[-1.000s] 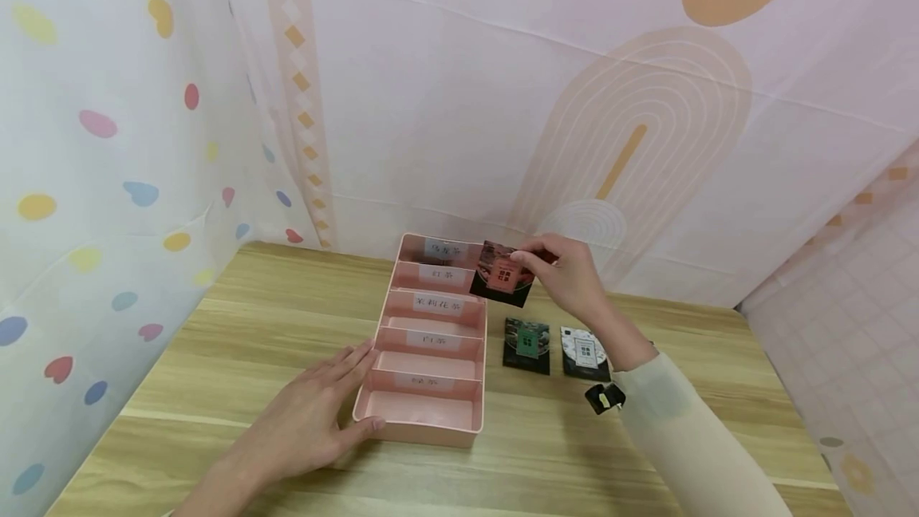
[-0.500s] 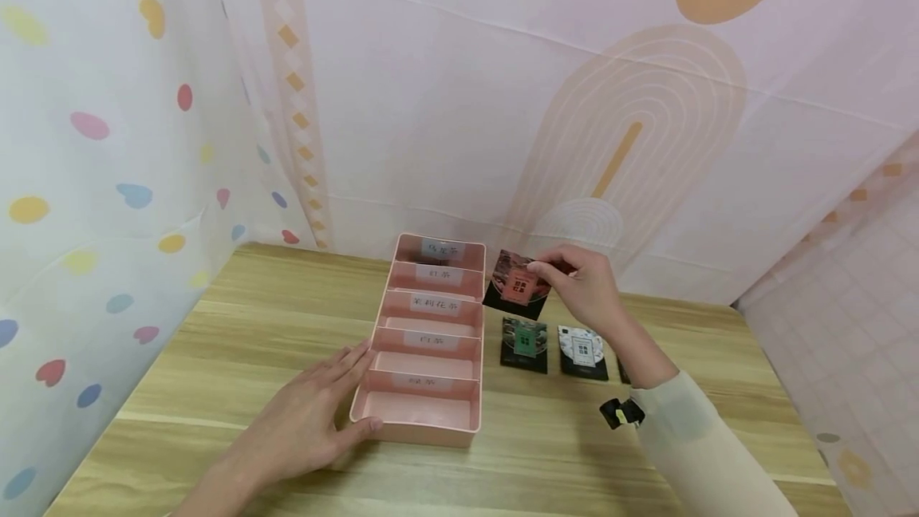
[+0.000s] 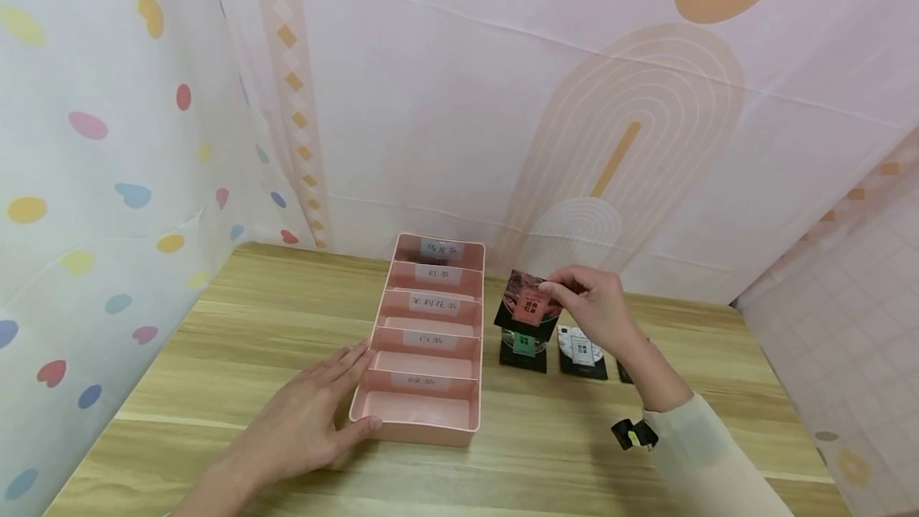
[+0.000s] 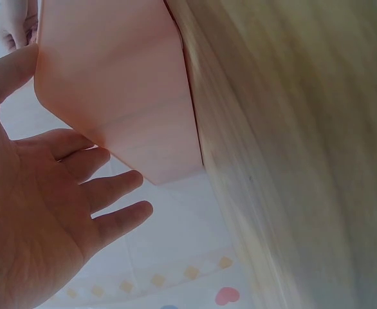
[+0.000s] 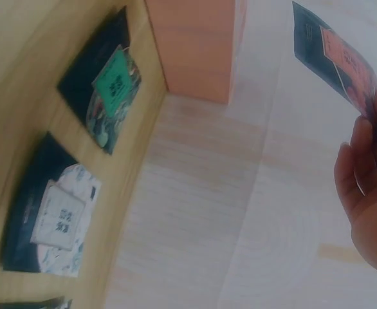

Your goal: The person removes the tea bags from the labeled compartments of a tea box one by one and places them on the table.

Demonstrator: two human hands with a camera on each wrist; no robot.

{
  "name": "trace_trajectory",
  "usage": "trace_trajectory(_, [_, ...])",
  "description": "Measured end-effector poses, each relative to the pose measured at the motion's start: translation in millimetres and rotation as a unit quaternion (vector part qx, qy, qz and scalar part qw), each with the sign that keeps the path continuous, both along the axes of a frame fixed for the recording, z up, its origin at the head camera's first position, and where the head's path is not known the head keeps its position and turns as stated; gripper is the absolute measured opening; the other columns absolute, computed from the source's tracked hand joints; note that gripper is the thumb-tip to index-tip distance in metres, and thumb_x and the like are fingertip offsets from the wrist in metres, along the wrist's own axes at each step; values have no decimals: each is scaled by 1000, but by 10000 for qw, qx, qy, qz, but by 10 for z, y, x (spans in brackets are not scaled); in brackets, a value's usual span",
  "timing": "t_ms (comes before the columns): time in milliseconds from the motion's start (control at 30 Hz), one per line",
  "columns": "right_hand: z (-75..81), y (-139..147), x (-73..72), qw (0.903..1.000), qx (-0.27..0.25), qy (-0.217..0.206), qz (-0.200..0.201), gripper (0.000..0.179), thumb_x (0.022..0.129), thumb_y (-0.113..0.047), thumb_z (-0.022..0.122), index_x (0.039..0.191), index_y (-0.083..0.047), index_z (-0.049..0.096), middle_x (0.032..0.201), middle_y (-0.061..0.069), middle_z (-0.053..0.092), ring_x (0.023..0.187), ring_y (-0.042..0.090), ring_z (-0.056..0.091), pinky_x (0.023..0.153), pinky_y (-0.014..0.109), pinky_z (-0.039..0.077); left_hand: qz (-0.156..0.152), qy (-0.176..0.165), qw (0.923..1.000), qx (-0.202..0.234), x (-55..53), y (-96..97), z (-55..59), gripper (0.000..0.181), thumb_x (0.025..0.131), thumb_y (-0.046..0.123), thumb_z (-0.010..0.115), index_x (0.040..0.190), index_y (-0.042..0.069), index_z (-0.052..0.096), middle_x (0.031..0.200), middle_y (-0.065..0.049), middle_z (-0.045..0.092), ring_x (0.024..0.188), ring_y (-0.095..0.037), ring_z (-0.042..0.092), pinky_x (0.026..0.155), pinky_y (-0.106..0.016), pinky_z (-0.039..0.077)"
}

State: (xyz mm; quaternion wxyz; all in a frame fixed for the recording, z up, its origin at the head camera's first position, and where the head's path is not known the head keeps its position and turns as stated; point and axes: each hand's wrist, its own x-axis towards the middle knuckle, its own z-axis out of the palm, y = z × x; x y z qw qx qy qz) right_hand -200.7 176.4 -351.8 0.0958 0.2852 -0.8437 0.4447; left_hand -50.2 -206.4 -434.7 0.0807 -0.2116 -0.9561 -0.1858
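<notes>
My right hand (image 3: 592, 305) pinches a red-and-black tea sachet (image 3: 530, 303) between thumb and fingers, raised above the table just right of the box. In the right wrist view the sachet (image 5: 340, 58) tilts in the air. Below it lies a green-labelled tea sachet (image 3: 524, 353), partly hidden by the held one. My left hand (image 3: 301, 409) rests against the near left side of a pink divided box (image 3: 424, 433), thumb at its front corner. The left wrist view shows the fingers (image 4: 114, 190) spread along the box wall (image 4: 124, 84).
A white-and-black sachet (image 3: 583, 353) lies right of the green one. Another dark sachet (image 3: 625, 372) is mostly hidden behind the right wrist. Each box compartment bears a paper label (image 3: 434, 304); something dark sits in the farthest one. A patterned curtain (image 3: 431, 102) hangs behind the table.
My right hand has drawn the red-and-black sachet from over the box's far right edge, rightward and nearer, over the green one. The left hand stays on the box.
</notes>
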Motion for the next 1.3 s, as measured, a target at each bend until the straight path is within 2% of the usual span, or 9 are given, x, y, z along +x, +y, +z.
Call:
trace_trajectory(333, [-175,117,149,9987,337,-374,-106,7,99,-11,73,98,-11,80,80,-6,75,71,11,70,60,31,59,-5,-22,10000,3,0,6,-4,83,96,55,69,152,-3,51,161,-16,45,140,-44,51,110,-61,46])
trace_trajectory(767, [-419,173,259,9972,679,-303,-1,7,97,-9,75,94,-13,80,82,-9,72,67,7,62,56,26,53,16,-72,10000,49,6,8,1,83,97,57,68,152,-2,51,162,-16,45,141,-44,51,110,-61,46])
trace_trajectory(1300, [-721,196,357,9957,654,-647,51,6,96,-9,76,92,-11,79,77,-10,69,62,5,55,54,24,50,6,-32,10000,24,15,14,24,83,96,56,69,152,-3,51,161,-16,45,140,-44,51,110,-60,47])
